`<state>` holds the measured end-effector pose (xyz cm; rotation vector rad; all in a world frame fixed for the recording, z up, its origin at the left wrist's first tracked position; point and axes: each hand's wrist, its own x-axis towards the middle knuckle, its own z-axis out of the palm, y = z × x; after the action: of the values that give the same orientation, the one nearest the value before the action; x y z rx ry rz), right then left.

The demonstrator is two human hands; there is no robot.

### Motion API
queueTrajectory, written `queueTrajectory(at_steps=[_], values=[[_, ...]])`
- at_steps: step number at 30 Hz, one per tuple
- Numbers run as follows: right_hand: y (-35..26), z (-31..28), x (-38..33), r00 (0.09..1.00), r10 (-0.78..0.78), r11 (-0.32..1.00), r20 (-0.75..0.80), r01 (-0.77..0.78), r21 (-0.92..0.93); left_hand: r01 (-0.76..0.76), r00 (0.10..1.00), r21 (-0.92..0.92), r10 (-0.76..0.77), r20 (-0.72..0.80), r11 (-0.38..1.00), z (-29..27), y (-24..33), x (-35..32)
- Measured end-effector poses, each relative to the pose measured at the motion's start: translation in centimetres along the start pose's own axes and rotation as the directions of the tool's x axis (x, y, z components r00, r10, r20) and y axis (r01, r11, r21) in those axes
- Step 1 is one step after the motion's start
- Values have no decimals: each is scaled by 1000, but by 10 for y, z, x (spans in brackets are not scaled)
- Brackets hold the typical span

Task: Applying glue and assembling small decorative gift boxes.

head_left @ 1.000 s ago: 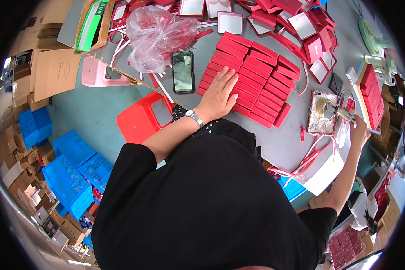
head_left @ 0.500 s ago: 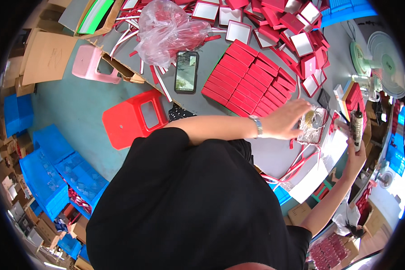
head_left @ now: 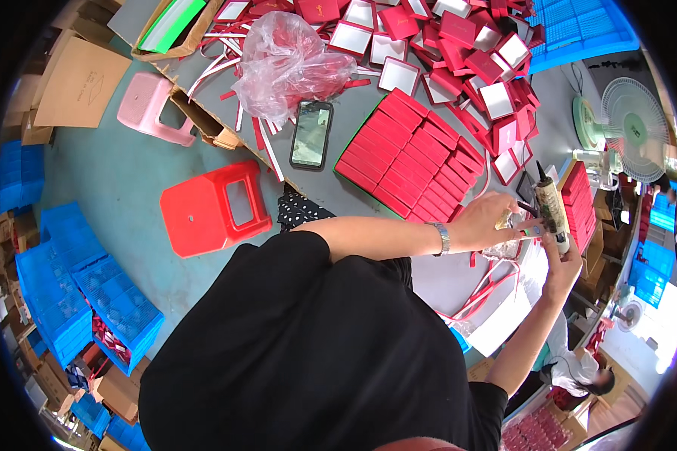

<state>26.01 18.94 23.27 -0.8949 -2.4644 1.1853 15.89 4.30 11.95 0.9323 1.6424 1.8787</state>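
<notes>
My right hand is wrapped round the lower part of a pale sealant tube with a pointed black nozzle, held upright at the right. My left hand, with a watch at the wrist, has come up beside the tube. Its fingers are curled; whatever they pinch is too small to name. A slim dark stick and a small coloured item show between the two hands. Beneath my left hand lies a clear, shiny tray, mostly covered. Rows of red boxes stand just beyond my left forearm.
Red box parts with white insides pile up at the back. A phone and a plastic bag lie left of the rows. Red and white ribbons lie near me. Green fan at right, red stool at left.
My left hand has moved from above the clear tray to the tube, its fingers curling. My right hand has brought the tube left, toward it. The view has shifted slightly.
</notes>
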Motion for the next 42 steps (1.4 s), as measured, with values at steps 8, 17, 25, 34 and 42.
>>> queueTrajectory(at_steps=[8,17,25,34,42], values=[[-8,15,0,998,-5,1000,-55,3,-31,61,998,-257,-67,-13,964,19,5,7],[17,35,-26,715,-571,752,-404,256,-607,40,999,-90,-42,-23,995,22,-11,15],[24,79,-37,635,-614,619,-468,19,-785,97,995,-124,-92,48,988,28,-22,8],[77,99,-23,964,267,699,20,-208,684,40,992,-140,-23,120,989,32,-38,-3],[94,126,-12,987,157,678,28,-128,723,-38,961,44,24,275,998,-15,-52,-14]])
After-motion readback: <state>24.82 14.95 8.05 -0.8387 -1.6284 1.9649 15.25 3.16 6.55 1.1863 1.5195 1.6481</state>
